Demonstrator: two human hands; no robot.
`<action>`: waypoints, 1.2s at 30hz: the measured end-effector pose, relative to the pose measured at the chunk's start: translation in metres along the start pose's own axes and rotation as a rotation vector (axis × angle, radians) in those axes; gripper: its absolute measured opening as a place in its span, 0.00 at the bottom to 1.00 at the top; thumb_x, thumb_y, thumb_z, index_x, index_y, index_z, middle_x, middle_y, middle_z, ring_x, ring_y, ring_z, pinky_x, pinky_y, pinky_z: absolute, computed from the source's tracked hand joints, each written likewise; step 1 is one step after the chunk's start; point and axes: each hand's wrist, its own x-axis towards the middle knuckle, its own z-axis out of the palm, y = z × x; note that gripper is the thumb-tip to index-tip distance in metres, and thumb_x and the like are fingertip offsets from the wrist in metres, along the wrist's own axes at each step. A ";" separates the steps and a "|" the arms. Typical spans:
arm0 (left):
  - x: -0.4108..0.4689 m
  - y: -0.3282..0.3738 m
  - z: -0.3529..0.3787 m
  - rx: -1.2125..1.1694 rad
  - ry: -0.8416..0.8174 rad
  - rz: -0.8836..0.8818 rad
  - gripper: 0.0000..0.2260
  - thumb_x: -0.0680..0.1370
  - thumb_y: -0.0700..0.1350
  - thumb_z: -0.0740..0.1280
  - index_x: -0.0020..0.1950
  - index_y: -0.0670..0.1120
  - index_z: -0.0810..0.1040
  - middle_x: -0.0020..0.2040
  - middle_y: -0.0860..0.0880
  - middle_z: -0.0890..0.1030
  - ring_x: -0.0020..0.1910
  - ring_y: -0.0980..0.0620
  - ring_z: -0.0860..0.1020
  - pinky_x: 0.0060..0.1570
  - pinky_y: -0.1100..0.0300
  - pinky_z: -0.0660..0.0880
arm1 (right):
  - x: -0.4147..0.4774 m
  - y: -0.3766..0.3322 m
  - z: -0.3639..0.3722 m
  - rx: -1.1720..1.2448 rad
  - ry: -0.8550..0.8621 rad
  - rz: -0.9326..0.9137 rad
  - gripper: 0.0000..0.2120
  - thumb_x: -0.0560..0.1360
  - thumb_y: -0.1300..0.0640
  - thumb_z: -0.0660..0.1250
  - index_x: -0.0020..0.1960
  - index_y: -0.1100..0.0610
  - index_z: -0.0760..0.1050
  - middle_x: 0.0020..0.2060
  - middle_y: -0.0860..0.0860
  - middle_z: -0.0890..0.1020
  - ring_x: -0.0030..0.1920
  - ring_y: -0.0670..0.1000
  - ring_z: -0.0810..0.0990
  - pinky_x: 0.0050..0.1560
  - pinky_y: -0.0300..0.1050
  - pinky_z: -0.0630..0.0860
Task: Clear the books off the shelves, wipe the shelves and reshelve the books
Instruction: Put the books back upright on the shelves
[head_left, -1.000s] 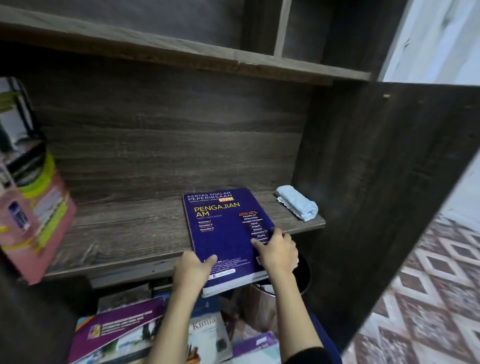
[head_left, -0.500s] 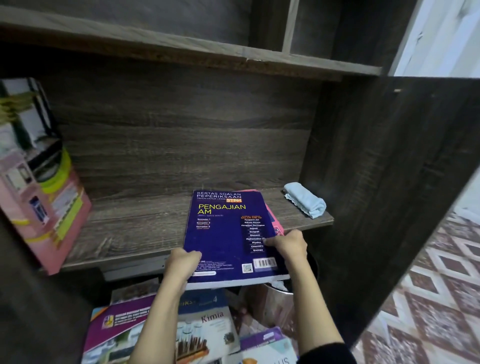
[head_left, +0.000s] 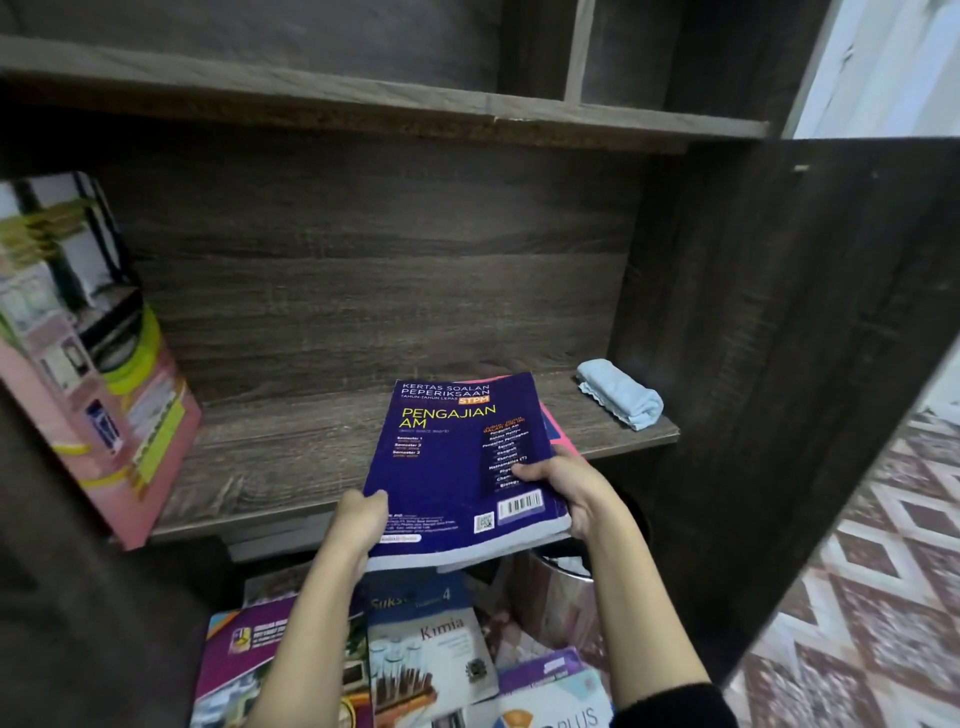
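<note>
Left hand (head_left: 361, 519) and right hand (head_left: 566, 488) are gripping the blue book (head_left: 452, 467) by its near corners, thumbs curling on the cover. The book's far end is lying over the shelf (head_left: 270, 457), a pink book (head_left: 558, 431) beneath.

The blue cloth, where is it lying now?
In the head view the cloth lies rolled at the right end of the shelf, near the side wall, apart from the held book.
</note>
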 end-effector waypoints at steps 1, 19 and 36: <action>-0.002 0.002 0.000 -0.002 0.003 0.002 0.12 0.81 0.36 0.56 0.38 0.40 0.71 0.36 0.43 0.76 0.33 0.49 0.74 0.30 0.60 0.67 | -0.003 -0.003 0.002 0.024 -0.001 -0.031 0.19 0.72 0.76 0.64 0.61 0.64 0.70 0.47 0.64 0.81 0.31 0.57 0.82 0.29 0.52 0.81; -0.038 0.186 -0.034 0.058 0.064 0.473 0.18 0.79 0.61 0.56 0.60 0.51 0.73 0.58 0.48 0.76 0.59 0.44 0.75 0.59 0.50 0.73 | -0.066 -0.036 0.095 -0.174 0.018 -0.678 0.29 0.67 0.74 0.66 0.65 0.56 0.72 0.54 0.52 0.82 0.55 0.54 0.80 0.60 0.50 0.74; -0.063 0.219 -0.130 0.268 0.403 0.669 0.41 0.73 0.36 0.63 0.77 0.56 0.42 0.63 0.44 0.70 0.53 0.48 0.71 0.53 0.60 0.70 | -0.098 0.019 0.203 -0.540 0.007 -1.083 0.34 0.77 0.64 0.60 0.78 0.49 0.49 0.58 0.58 0.80 0.50 0.64 0.79 0.48 0.53 0.72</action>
